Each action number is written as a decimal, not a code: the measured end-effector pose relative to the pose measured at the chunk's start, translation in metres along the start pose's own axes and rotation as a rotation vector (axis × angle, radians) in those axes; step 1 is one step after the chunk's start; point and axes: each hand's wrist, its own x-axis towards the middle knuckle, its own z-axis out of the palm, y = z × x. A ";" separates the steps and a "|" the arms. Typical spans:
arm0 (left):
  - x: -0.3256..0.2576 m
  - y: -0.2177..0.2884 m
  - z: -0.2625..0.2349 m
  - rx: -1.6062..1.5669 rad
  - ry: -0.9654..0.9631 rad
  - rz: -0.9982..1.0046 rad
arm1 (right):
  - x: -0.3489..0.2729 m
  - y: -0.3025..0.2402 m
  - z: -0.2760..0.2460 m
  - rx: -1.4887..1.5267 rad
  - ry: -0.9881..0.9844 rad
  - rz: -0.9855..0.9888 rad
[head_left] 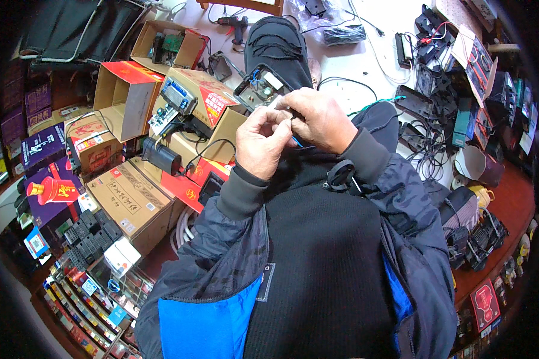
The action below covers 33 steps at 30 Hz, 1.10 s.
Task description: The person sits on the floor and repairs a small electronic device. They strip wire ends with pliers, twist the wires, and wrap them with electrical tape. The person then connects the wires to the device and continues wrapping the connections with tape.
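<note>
My left hand (259, 142) and my right hand (322, 118) meet above my lap, fingertips pinched together. Something small and dark sits between them, mostly hidden by the fingers, and I cannot make out what it is. A short bit of blue wire (297, 142) shows just under the fingertips. Right beyond my hands, an open black device housing (261, 87) leans by my knee, with a circuit board, thin wires and a white part inside. Green twisted wire (377, 104) lies across my thigh to the right of my right hand.
At left stand open cardboard boxes (126, 102), a circuit board assembly (172, 107), a black adapter (161, 157) and a large closed carton (132, 200). A power drill (233, 27) lies on the white floor ahead. Tangled black cables (428, 152) and plastic housings (414, 100) lie to the right.
</note>
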 end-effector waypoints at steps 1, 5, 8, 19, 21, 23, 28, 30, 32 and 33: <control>-0.001 -0.001 -0.001 0.008 -0.001 -0.001 | 0.000 -0.002 -0.003 0.043 -0.069 0.081; -0.001 -0.003 -0.005 0.014 0.007 -0.008 | 0.002 -0.007 -0.029 0.225 -0.286 0.379; 0.001 -0.005 -0.008 0.003 0.008 -0.019 | 0.006 -0.007 -0.040 0.363 -0.365 0.458; 0.004 -0.003 -0.005 0.064 0.014 -0.087 | 0.007 0.001 -0.042 0.466 -0.341 0.475; 0.004 -0.004 -0.003 0.100 0.034 -0.039 | 0.007 0.000 -0.040 0.424 -0.310 0.454; 0.004 -0.005 -0.003 0.197 0.051 0.019 | 0.008 0.000 -0.037 0.347 -0.265 0.413; 0.003 -0.008 -0.007 0.347 0.017 0.153 | 0.008 -0.001 -0.028 0.238 -0.206 0.357; 0.003 -0.007 -0.012 0.406 -0.029 0.157 | 0.008 0.000 -0.025 0.204 -0.186 0.346; 0.003 -0.007 -0.014 0.361 -0.023 0.131 | 0.008 0.000 -0.022 0.172 -0.157 0.323; 0.003 -0.006 -0.014 0.338 -0.020 0.118 | 0.007 0.000 -0.022 0.165 -0.155 0.329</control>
